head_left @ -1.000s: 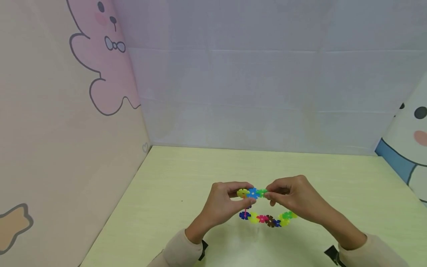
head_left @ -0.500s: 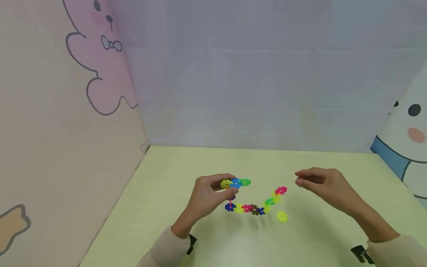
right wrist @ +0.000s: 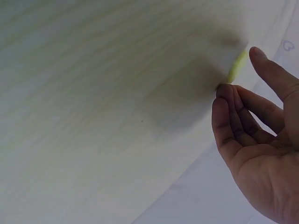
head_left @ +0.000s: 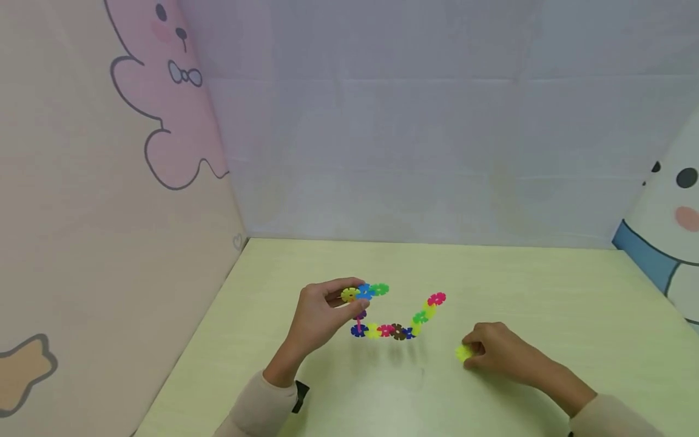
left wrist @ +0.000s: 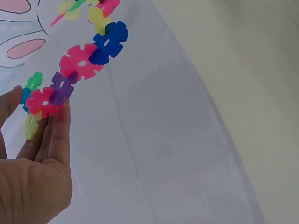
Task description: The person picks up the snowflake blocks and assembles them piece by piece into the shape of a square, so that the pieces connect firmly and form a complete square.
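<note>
My left hand pinches one end of a chain of interlocking snowflake discs and holds it raised. Thumb and fingers grip around the blue disc, between a yellow and a green one. In the left wrist view a pink disc and a purple disc show at the fingertips. The chain bends round in a U, its far end a pink disc hanging free. Down at the table on the right, my right hand has thumb and fingers at opposite edges of a loose yellow snowflake disc.
The pale wood-grain table meets a plain light backdrop at its far edge. A side panel with cartoon drawings borders the left, and another cartoon figure is at the right.
My right hand let go of the green end and moved down right to the loose yellow disc, which came into view. My left hand carried the chain left and slightly up; its U opened.
</note>
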Demonstrator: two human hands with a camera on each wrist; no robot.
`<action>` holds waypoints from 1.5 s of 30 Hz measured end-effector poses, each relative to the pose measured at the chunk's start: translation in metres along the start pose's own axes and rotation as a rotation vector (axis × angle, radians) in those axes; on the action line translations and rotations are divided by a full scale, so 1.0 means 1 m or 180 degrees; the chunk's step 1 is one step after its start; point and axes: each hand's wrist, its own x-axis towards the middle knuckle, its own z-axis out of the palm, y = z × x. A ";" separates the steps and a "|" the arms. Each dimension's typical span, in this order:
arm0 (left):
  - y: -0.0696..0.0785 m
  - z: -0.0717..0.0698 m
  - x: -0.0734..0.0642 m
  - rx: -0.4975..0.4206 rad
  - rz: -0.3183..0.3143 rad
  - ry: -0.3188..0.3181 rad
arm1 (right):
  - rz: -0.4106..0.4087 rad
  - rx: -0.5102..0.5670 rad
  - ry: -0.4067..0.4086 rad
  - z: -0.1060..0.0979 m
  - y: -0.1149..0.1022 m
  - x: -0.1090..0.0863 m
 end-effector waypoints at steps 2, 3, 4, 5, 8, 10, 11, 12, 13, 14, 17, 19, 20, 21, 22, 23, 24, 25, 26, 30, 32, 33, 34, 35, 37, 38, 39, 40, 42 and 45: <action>0.000 0.000 0.000 -0.0003 -0.0004 -0.0005 | -0.0048 -0.0115 -0.0003 0.003 -0.003 0.003; 0.001 0.000 0.000 -0.0016 -0.0010 -0.0011 | -0.0057 -0.0152 0.0001 0.004 -0.004 0.005; 0.001 0.000 -0.001 -0.0034 -0.0017 -0.0018 | -0.0041 -0.0166 -0.0006 0.004 -0.005 0.006; 0.001 0.000 -0.001 -0.0052 -0.0023 -0.0027 | -0.0025 -0.0164 -0.0008 0.004 -0.006 0.007; 0.001 0.000 -0.001 -0.0093 -0.0034 -0.0056 | 0.0064 -0.0101 -0.0011 0.003 -0.007 0.008; 0.002 0.002 -0.001 -0.0112 -0.0042 -0.0075 | 0.0204 -0.0024 0.0002 0.002 -0.007 0.008; 0.002 0.002 -0.001 -0.0118 -0.0043 -0.0084 | 0.0280 0.0016 0.0022 0.001 -0.007 0.007; 0.002 0.003 -0.002 -0.0125 -0.0043 -0.0093 | 0.0360 0.0054 0.0046 0.000 -0.007 0.006; 0.003 0.003 -0.002 -0.0122 -0.0041 -0.0098 | 0.0430 0.0087 0.0078 0.000 -0.007 0.005; 0.003 0.004 -0.002 -0.0124 -0.0042 -0.0103 | 0.0499 0.0104 0.0106 -0.001 -0.006 0.004; 0.004 0.005 -0.001 -0.0126 -0.0037 -0.0119 | 0.0534 0.0142 0.0180 -0.003 -0.003 -0.001; 0.003 0.005 -0.001 -0.0116 -0.0026 -0.0124 | 0.0506 0.0214 0.0213 -0.006 0.000 -0.005; 0.003 0.006 -0.001 -0.0128 -0.0027 -0.0130 | 0.0503 0.0280 0.0220 -0.008 0.002 -0.007; 0.003 0.006 -0.001 -0.0141 -0.0031 -0.0143 | 0.0506 0.0364 0.0231 -0.011 0.003 -0.009; 0.003 0.006 -0.001 -0.0144 -0.0030 -0.0150 | 0.0550 0.0443 0.0247 -0.014 0.004 -0.011; 0.003 0.006 -0.001 -0.0150 -0.0028 -0.0157 | 0.0606 0.0521 0.0279 -0.019 0.004 -0.013; 0.003 0.007 -0.001 -0.0155 -0.0025 -0.0167 | 0.0648 0.0595 0.0327 -0.024 0.003 -0.015; 0.003 0.007 -0.001 -0.0161 -0.0029 -0.0178 | 0.0714 0.0673 0.0377 -0.030 0.002 -0.016; 0.003 0.008 -0.001 -0.0157 -0.0030 -0.0189 | 0.0774 0.0749 0.0435 -0.037 -0.001 -0.017; 0.002 0.011 -0.002 -0.0118 -0.0018 -0.0254 | 0.0956 0.1079 0.0602 -0.061 -0.014 -0.016; 0.001 0.014 -0.002 -0.0102 0.0014 -0.0305 | 0.0993 0.1265 0.0613 -0.072 -0.023 -0.014; 0.001 0.016 -0.001 -0.0105 0.0028 -0.0330 | 0.0987 0.1356 0.0611 -0.076 -0.027 -0.013; 0.001 0.019 -0.001 -0.0115 0.0042 -0.0351 | 0.0966 0.1442 0.0605 -0.080 -0.031 -0.013; 0.001 0.021 -0.001 -0.0118 0.0066 -0.0365 | 0.0963 0.1535 0.0598 -0.084 -0.035 -0.012; 0.000 0.026 -0.001 -0.0146 0.0111 -0.0366 | 0.0897 0.1729 0.0555 -0.089 -0.043 -0.010; 0.000 0.028 0.000 -0.0171 0.0129 -0.0355 | 0.0859 0.1834 0.0529 -0.090 -0.047 -0.009; 0.000 0.031 0.000 -0.0180 0.0152 -0.0337 | 0.0826 0.1947 0.0490 -0.091 -0.051 -0.008; -0.001 0.033 0.000 -0.0184 0.0182 -0.0319 | 0.0803 0.2062 0.0440 -0.091 -0.054 -0.006; -0.001 0.038 0.000 -0.0172 0.0250 -0.0271 | 0.0741 0.2311 0.0328 -0.089 -0.062 -0.002; -0.002 0.044 0.000 -0.0166 0.0357 -0.0210 | 0.0701 0.2604 0.0170 -0.084 -0.071 0.006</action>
